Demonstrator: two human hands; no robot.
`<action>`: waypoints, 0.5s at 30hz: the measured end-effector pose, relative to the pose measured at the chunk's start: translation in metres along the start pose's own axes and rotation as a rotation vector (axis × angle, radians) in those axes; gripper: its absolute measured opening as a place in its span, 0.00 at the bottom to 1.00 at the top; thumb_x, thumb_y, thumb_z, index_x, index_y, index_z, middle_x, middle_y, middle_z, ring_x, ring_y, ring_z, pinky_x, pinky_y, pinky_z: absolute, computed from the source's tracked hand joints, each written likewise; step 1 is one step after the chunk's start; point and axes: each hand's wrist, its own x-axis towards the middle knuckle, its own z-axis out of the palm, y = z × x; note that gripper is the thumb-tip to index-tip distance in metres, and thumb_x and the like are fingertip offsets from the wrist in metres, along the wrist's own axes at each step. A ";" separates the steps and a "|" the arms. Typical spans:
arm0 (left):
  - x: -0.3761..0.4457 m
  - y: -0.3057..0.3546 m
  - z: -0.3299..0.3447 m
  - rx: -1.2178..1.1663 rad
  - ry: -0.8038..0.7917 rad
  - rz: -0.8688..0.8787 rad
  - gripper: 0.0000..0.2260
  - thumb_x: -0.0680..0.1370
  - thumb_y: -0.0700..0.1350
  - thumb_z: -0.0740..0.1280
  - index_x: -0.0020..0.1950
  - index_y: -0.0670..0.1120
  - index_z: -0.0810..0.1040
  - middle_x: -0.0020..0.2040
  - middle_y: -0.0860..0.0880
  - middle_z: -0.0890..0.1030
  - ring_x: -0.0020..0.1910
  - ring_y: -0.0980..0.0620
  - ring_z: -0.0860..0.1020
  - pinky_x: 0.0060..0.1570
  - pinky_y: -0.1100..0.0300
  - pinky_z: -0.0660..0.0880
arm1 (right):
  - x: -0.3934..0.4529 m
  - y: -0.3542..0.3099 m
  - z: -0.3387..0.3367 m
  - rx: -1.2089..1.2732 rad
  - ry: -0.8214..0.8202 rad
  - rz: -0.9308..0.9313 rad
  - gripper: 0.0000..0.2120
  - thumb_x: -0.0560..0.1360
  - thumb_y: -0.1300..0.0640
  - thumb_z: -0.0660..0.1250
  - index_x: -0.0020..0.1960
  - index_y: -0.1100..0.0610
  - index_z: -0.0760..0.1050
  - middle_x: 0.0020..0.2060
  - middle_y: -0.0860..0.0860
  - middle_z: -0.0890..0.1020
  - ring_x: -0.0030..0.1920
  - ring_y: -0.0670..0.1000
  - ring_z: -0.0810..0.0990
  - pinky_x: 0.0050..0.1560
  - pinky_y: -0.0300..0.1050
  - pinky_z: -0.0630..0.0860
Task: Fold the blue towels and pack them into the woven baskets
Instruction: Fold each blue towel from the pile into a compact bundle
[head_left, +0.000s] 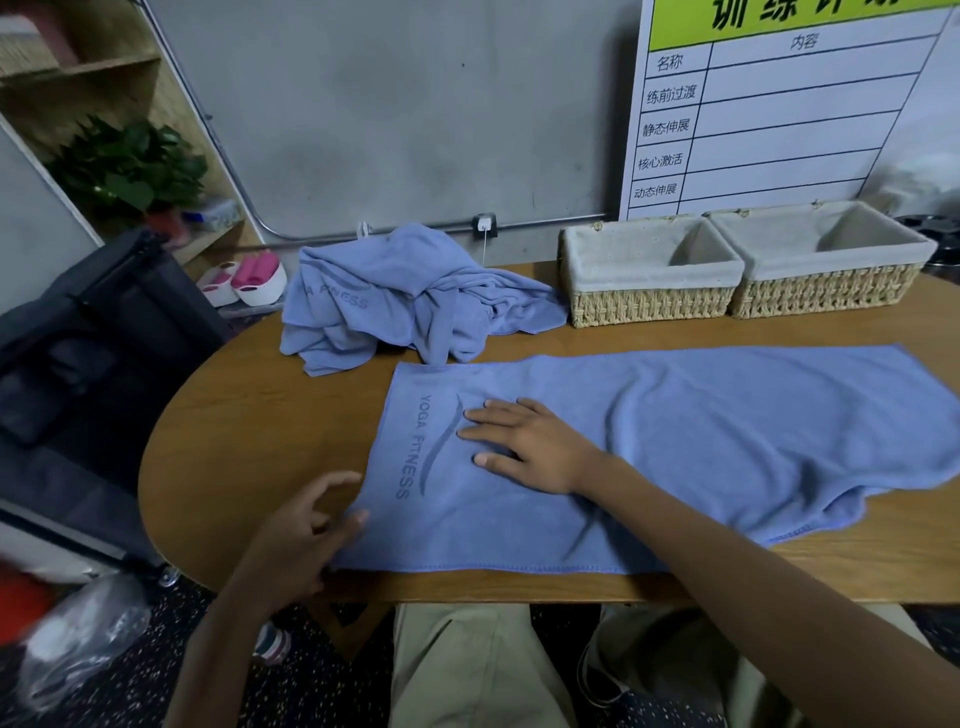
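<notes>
A blue towel (675, 447) is laid out flat along the front of the wooden bench (249, 415), its printed "YOGA FITNESS" end turned to the left. The right hand (524, 447) is pressed palm-down on that printed end, fingers straight and spread; nothing is grasped by it. The left hand (296, 540) is placed at the towel's near left corner, fingers loosely bent and touching the hem. No closed grip on the cloth is seen there.

A heap of unfolded blue towels (410, 296) is found behind the flat towel, toward the back left of the bench. Two woven baskets with pale cloth liners are set side by side along the back edge: the left basket (649, 301) just beside the heap, the right basket (826, 293) touching it. No towel is seen in either basket. A white chart (779, 109) with printed rows is propped against the wall behind the baskets.
</notes>
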 end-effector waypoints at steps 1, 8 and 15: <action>0.001 0.000 -0.005 0.106 0.011 -0.019 0.16 0.77 0.62 0.68 0.63 0.62 0.75 0.29 0.47 0.78 0.26 0.54 0.74 0.28 0.60 0.71 | 0.000 -0.001 0.000 -0.002 0.000 -0.003 0.29 0.79 0.34 0.48 0.76 0.43 0.65 0.78 0.43 0.62 0.79 0.47 0.54 0.77 0.52 0.49; 0.038 0.029 0.035 0.386 0.268 0.333 0.21 0.83 0.58 0.58 0.74 0.53 0.71 0.67 0.52 0.76 0.64 0.51 0.75 0.59 0.50 0.75 | -0.001 -0.005 -0.002 -0.020 -0.005 -0.017 0.27 0.80 0.36 0.50 0.76 0.45 0.65 0.78 0.45 0.62 0.79 0.47 0.53 0.76 0.51 0.49; 0.051 0.010 0.064 0.796 0.030 0.274 0.37 0.73 0.72 0.37 0.81 0.61 0.52 0.82 0.59 0.46 0.81 0.53 0.45 0.75 0.35 0.46 | -0.017 0.023 -0.008 -0.060 0.106 0.098 0.33 0.77 0.32 0.45 0.73 0.46 0.70 0.75 0.47 0.68 0.76 0.50 0.63 0.74 0.54 0.59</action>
